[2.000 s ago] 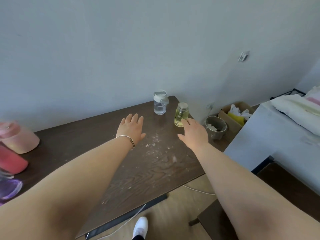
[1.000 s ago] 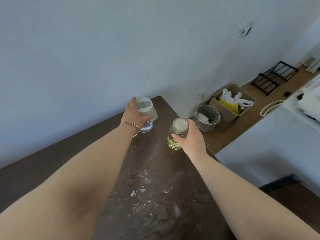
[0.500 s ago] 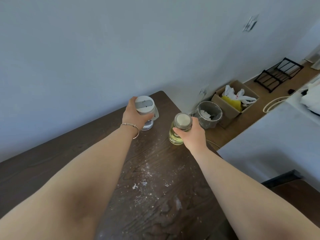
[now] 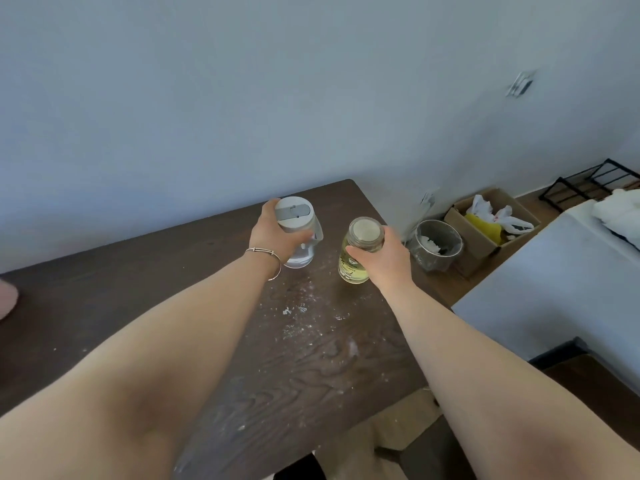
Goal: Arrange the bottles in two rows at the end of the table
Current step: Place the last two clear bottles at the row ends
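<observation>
Left hand: left hand (image 4: 273, 234) is curled around the upper body of a clear plastic bottle with a white lid and a grey flip tab (image 4: 294, 216), thumb on the near side, fingers wrapped behind.
Right hand: right hand (image 4: 385, 258) grips a small glass bottle of yellow liquid with a round cream cap (image 4: 351, 264) at the neck, just below the cap.
Clear bottle position: upright at the far right end of the dark brown wood-grain table (image 4: 311, 362), close to the wall-side edge. Whether the base touches the surface cannot be confirmed.
Yellow bottle position: upright, to the right of the clear bottle and apart from it, close to the table's right end. Contact with the surface cannot be confirmed either.
Table surface: white powdery smears (image 4: 294, 318) lie between the two forearms, nearer the camera than both bottles.
Left wrist: thin silver bangle (image 4: 266, 257).
Left edge of view: part of a pink rounded object (image 4: 6, 299) on the table, mostly cut off.
Floor beyond table end: transparent round bin (image 4: 437, 249) holding white scraps; beside it an open cardboard box (image 4: 481, 237) with white and yellow bags; farther off, a black wire rack (image 4: 588, 183).
</observation>
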The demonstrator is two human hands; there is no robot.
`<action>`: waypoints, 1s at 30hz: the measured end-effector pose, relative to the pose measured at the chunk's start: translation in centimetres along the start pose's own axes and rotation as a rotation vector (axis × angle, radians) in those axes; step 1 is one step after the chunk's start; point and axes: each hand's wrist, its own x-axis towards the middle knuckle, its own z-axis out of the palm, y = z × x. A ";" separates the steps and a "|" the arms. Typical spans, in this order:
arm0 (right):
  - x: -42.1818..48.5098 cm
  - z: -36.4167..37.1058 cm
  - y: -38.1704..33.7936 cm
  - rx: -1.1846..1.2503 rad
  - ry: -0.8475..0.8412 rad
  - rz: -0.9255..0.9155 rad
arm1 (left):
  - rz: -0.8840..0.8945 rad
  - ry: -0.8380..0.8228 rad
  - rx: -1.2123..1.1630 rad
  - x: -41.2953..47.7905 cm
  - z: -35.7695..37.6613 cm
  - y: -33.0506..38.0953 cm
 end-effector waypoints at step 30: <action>-31.3 7.5 -14.1 0.102 -0.254 -0.208 | -0.102 0.340 -0.112 -31.2 -28.7 -10.2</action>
